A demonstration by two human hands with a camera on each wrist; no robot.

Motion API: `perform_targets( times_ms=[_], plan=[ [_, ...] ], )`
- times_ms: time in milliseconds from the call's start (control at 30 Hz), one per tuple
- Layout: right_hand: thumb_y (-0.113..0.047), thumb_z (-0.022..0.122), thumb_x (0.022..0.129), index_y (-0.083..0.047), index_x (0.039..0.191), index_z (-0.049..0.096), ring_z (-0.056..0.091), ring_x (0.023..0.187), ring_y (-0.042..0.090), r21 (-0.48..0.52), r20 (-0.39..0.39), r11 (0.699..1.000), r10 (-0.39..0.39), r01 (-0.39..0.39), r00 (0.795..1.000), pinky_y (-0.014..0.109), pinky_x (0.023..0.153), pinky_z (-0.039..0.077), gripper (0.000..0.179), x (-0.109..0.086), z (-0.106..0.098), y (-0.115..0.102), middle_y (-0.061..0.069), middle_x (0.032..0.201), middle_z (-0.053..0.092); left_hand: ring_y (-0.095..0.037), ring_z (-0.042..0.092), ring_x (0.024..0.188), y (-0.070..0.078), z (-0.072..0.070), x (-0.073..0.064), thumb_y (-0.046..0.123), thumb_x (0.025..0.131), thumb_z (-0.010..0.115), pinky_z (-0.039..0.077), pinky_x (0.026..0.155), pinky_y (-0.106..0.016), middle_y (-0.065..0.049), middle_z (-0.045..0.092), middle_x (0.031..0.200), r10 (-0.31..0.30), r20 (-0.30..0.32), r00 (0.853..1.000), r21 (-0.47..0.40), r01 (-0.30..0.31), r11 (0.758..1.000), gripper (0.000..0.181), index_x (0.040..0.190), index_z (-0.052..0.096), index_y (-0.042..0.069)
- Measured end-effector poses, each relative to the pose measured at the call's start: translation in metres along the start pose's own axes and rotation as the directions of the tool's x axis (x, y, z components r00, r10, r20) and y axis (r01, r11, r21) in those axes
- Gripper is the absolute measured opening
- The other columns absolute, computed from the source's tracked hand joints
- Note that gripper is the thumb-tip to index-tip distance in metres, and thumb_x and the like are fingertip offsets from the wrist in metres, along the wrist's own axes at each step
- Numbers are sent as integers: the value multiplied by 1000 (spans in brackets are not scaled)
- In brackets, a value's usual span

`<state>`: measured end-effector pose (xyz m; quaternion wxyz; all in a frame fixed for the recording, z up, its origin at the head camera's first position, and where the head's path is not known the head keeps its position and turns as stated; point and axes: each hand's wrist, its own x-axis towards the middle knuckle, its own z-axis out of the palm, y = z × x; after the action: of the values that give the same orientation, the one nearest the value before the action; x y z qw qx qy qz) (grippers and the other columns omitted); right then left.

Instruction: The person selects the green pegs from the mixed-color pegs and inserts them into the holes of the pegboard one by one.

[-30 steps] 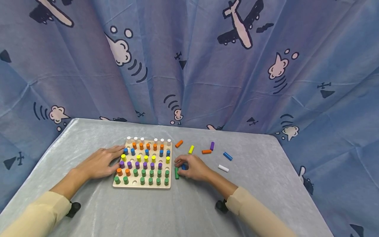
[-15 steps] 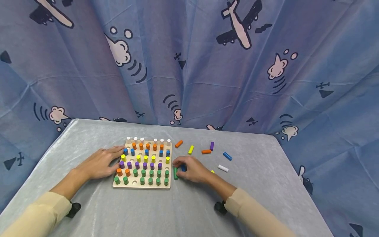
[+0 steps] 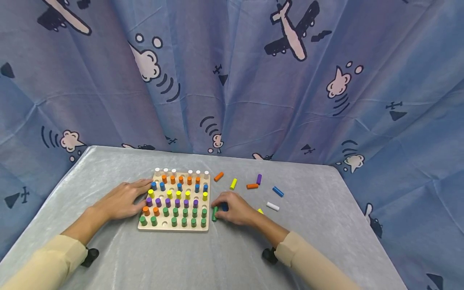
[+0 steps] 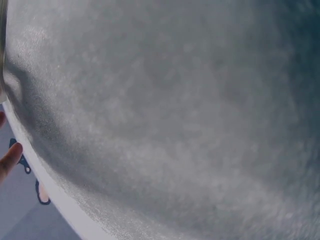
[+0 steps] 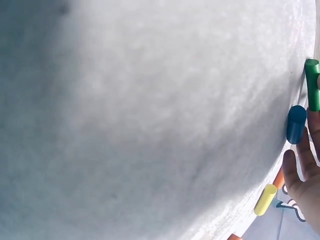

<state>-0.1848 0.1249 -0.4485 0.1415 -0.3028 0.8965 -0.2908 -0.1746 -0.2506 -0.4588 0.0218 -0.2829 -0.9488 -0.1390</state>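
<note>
A wooden pegboard (image 3: 183,228) holds rows of white, orange, blue, yellow, purple and green pegs, with several bare holes among them. My left hand (image 3: 123,200) rests along the board's left side, fingers spread and fingertips at the edge. Just off the right edge, my right hand (image 3: 235,207) pinches a green peg (image 3: 214,214) between thumb and fingers. Under that hand lies a blue peg (image 3: 225,206), partly hidden by it. The right wrist view has the green peg (image 5: 312,85) at the fingertips and the blue peg (image 5: 296,125) close beside them.
Loose pegs lie right of the board: an orange peg (image 3: 218,176), a yellow peg (image 3: 233,184), another orange peg (image 3: 252,186), a purple peg (image 3: 259,179), a blue peg (image 3: 278,191) and a white peg (image 3: 273,206). A yellow peg (image 3: 260,211) peeks out behind the right wrist.
My right hand has shifted slightly left, and the green peg has moved with it toward the board and tilted. A yellow peg has come into view behind the wrist. The left hand stays put.
</note>
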Motion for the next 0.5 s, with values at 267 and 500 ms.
perform_targets(
  times_ms=[267, 500],
  plan=[
    [-13, 78, 86, -12, 106, 76, 59, 100, 14, 8, -24, 999, -34, 34, 999, 37, 94, 48, 21, -1, 3, 5, -5, 100, 70, -43, 47, 133, 1, -1, 0, 22, 92, 60, 42, 100, -62, -22, 49, 146, -5, 9, 1000, 0, 5, 1000, 53, 137, 55, -6],
    [-15, 77, 87, -12, 110, 75, 58, 104, 14, 0, -18, 999, -43, 43, 999, 38, 97, 47, 23, -1, 6, 8, -5, 104, 71, -43, 46, 134, 0, 0, 1, 22, 92, 60, 42, 100, -63, -22, 48, 147, -14, 16, 1000, 5, 14, 1000, 54, 138, 55, -6]
  ],
)
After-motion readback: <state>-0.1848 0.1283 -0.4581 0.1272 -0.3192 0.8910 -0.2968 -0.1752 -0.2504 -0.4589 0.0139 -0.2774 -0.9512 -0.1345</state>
